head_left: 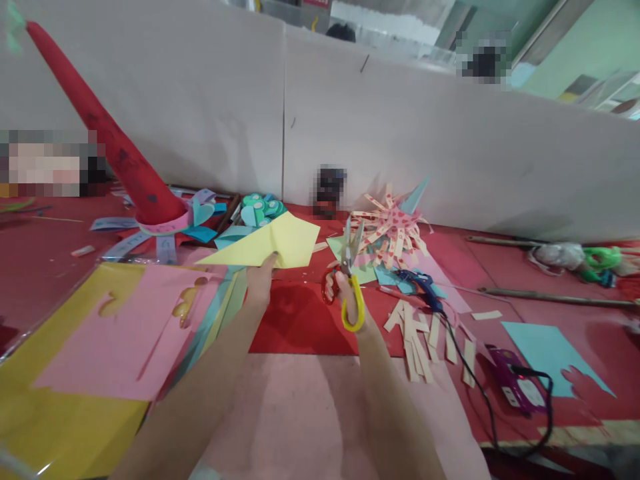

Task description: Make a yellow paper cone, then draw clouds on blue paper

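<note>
A folded sheet of pale yellow paper is pinched in my left hand, thumb on top, raised over the table. My right hand has its fingers through the loops of a pair of scissors, one loop yellow and one red. The blades point up and away, slightly apart, and touch no paper. Below and between my hands lies a red sheet. Strips of blue and green paper are partly hidden by my left forearm.
Cut pink paper lies left, a red cone stands behind it. To the right are a glue gun, cream paper strips, a purple power strip with a black cord, and a spiky pink paper ornament. A white partition stands behind.
</note>
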{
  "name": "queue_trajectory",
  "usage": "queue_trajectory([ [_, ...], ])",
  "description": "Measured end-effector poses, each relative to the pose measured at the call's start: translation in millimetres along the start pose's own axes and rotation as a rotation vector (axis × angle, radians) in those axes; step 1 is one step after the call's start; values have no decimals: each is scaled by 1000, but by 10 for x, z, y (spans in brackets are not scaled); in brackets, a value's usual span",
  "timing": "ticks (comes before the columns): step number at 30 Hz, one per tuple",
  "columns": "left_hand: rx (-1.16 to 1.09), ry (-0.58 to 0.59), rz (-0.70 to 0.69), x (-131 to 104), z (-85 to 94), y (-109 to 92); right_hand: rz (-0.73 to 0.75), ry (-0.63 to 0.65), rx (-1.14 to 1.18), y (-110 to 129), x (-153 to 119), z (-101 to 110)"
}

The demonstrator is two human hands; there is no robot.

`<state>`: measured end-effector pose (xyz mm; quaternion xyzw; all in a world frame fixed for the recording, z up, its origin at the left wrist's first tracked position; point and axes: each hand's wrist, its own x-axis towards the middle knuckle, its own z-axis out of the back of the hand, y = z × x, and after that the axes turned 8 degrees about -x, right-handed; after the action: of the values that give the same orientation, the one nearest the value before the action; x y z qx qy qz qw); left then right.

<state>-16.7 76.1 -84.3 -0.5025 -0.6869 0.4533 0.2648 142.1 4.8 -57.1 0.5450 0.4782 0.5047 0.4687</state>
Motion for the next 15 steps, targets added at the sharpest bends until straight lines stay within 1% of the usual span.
queue_trajectory([
  [3, -12, -20, 30, -17, -22, 0, 0, -100, -160, 8, -25, -73],
  [6, 34, -31, 13, -35, -35, -10, -6, -158, -222, 11, -41, -101],
  [9, 53, -11, 30, -53, -43, -26, 11, -167, -225, -11, -44, -81],
  [12, 39, 65, 75, -67, -40, -31, 30, -147, -220, -27, -43, -53],
  [15, 15, 121, 133, -81, -22, -31, 15, -139, -210, -19, -40, -51],
])
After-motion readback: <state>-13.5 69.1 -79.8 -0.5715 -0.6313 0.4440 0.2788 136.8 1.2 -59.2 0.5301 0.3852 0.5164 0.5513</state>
